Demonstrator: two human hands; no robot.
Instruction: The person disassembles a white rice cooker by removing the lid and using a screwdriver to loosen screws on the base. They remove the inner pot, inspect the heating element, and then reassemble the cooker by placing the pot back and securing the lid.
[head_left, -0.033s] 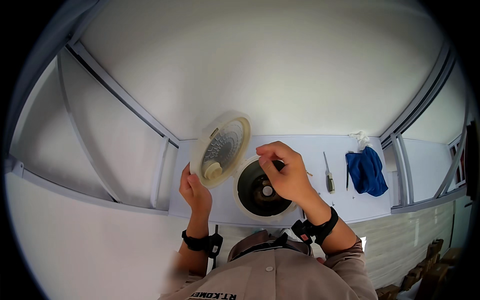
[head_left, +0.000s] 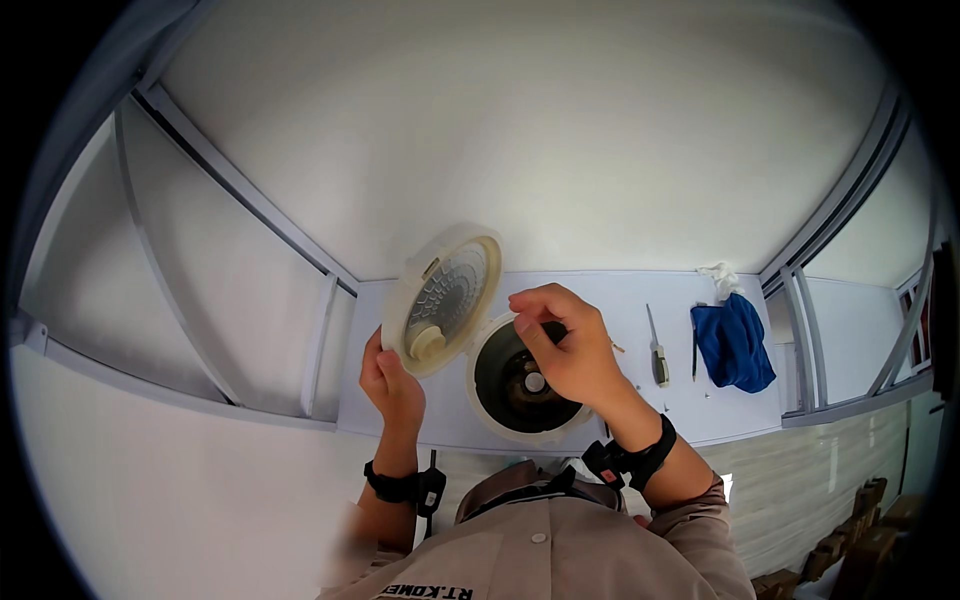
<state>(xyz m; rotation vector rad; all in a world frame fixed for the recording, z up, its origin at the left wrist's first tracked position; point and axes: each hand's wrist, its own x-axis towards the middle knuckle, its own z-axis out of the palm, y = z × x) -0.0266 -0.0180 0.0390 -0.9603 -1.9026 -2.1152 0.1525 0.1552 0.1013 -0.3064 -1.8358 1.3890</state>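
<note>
A cream rice cooker [head_left: 492, 420] sits on the white table, its lid [head_left: 450, 290] raised at a tilt to the left, showing a dimpled metal inner face with a cream round fitting. The dark interior holds a small metal disc [head_left: 535, 383] at its centre. My left hand [head_left: 390, 380] grips the lid's lower left edge. My right hand [head_left: 565, 345] is over the back right of the body, near the hinge side, fingers curled toward the thumb; whatever they hold, if anything, is hidden.
To the right lie a screwdriver [head_left: 660, 362], a thin dark tool [head_left: 694, 360], several tiny screws, a blue cloth [head_left: 735, 345] and a white crumpled item [head_left: 722, 282] on the white table [head_left: 380, 420]. Grey metal frames flank both sides; brown boxes stand at lower right.
My right hand has shifted very slightly to the left. The lid and my left hand look almost the same.
</note>
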